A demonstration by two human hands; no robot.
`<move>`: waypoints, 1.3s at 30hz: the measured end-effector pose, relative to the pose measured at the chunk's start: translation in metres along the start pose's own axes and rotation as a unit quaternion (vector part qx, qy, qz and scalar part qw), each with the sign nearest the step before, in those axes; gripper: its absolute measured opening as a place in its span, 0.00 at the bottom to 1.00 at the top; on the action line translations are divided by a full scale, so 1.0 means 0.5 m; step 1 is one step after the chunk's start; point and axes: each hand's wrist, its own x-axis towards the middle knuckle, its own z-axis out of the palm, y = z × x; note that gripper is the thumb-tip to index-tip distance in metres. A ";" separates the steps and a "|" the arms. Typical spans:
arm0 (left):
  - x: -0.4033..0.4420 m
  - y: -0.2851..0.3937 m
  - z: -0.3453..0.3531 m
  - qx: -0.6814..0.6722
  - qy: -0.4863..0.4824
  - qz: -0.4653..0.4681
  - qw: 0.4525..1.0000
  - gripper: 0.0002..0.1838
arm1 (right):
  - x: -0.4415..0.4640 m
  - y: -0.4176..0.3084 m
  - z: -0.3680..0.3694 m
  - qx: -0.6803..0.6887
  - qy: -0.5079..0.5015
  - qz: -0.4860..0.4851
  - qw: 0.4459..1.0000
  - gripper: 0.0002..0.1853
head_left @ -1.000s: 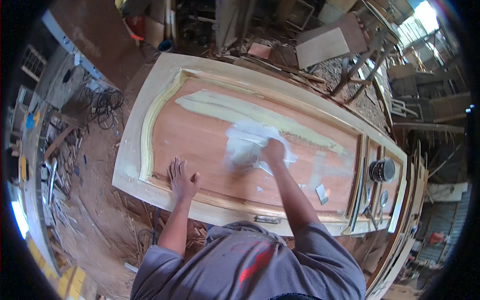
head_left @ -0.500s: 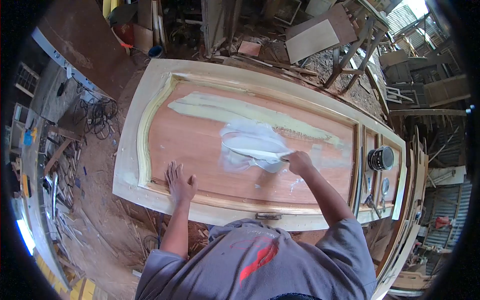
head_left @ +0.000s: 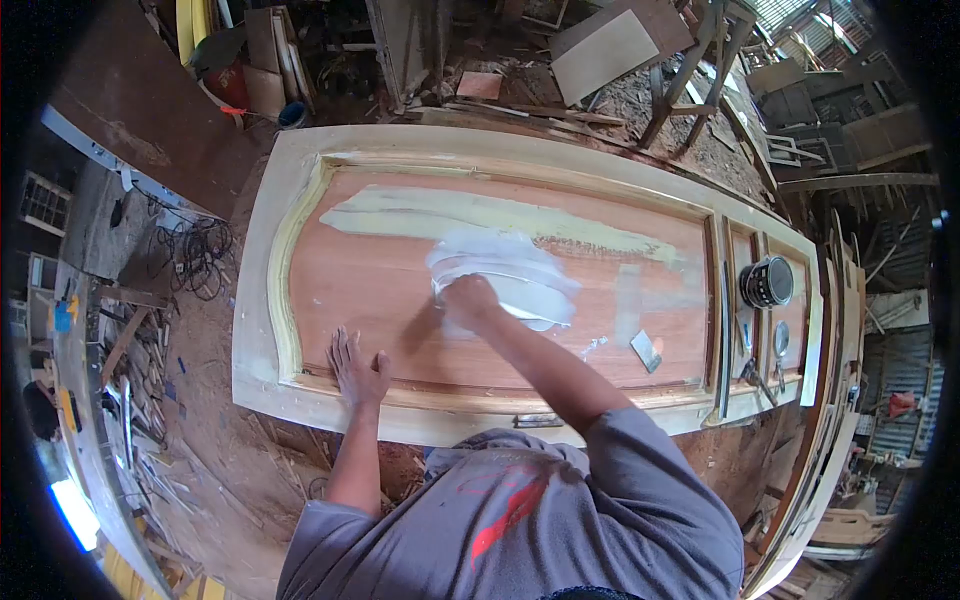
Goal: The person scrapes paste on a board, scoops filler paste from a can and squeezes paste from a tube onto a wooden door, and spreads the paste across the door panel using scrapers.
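A wooden door [head_left: 258, 350] lies flat before me, with a reddish recessed panel [head_left: 350, 285] inside pale framing. White paste [head_left: 515, 285] is smeared in streaks over the panel's middle. In that smear, at its left part, my right hand [head_left: 470, 302] is closed on what looks like a putty knife, mostly hidden beneath the fingers. My left hand [head_left: 358, 372] rests flat, fingers spread, on the panel's near left edge and moulding. A dried pale yellow band [head_left: 420, 212] runs along the far side. Right of the smear lies a flat rectangular scraper plate [head_left: 646, 352].
An open can [head_left: 767, 282] stands on the door's right end, near a round lid [head_left: 781, 340] and pliers-like tools [head_left: 760, 380]. Tangled black cables [head_left: 195, 262] lie on the floor at left. Boards [head_left: 605, 55] and a wooden trestle [head_left: 690, 85] stand behind.
My right hand has swept left across the white paste, from its right end to its left part. The scraper plate has come into view. My left hand stays on the panel.
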 end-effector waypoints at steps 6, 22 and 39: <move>0.001 0.001 0.000 -0.011 0.006 -0.007 1.000 0.37 | -0.243 0.263 0.019 -0.022 0.012 0.007 1.000 0.14; 0.004 0.003 -0.002 -0.006 0.002 -0.001 1.000 0.38 | -0.008 -0.042 -0.008 0.010 0.040 -0.028 0.999 0.11; 0.001 0.006 -0.001 0.005 -0.001 -0.010 1.000 0.37 | -0.076 -0.029 0.022 0.160 0.066 0.171 0.970 0.15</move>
